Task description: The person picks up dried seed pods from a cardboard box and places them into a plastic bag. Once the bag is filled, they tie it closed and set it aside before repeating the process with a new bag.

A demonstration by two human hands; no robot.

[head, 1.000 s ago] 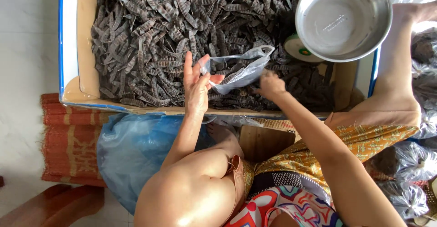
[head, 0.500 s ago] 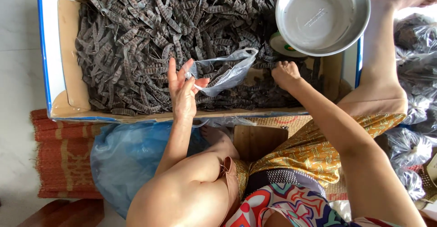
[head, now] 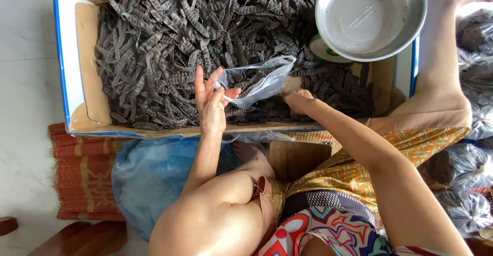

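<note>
— 2 hands are at work. What does each one hold?

— Left hand (head: 210,104): thumb and 1 finger pinch the rim of the clear plastic bag (head: 259,81), and the other fingers stand spread. That grip is clamped on the bag. Right hand (head: 298,102): knuckles up, fingers curled down into the dark dried pods (head: 169,45) just beside the bag. Whether that grip is closed on pods cannot be told, because the fingertips are hidden.

— Where is the bag?

— Above the pods, inside the cardboard box (head: 84,71), with its mouth sagging toward the right hand. A few pods show through the film.

— Which step does this appear to be?

— Judged from the posture, gathering: 1 hand presents the bag and the other collects from the heap.

— What does the next move call for?

— The mouth should be held wider, since the rim droops. The pods are long and stiff, so they would enter best end first, in line with the opening.

— Anything else nearby?

— 1 steel bowl (head: 370,15) sits at the box's far right corner, and knotted bags (head: 472,169) of pods lie on the floor to the right.
</note>
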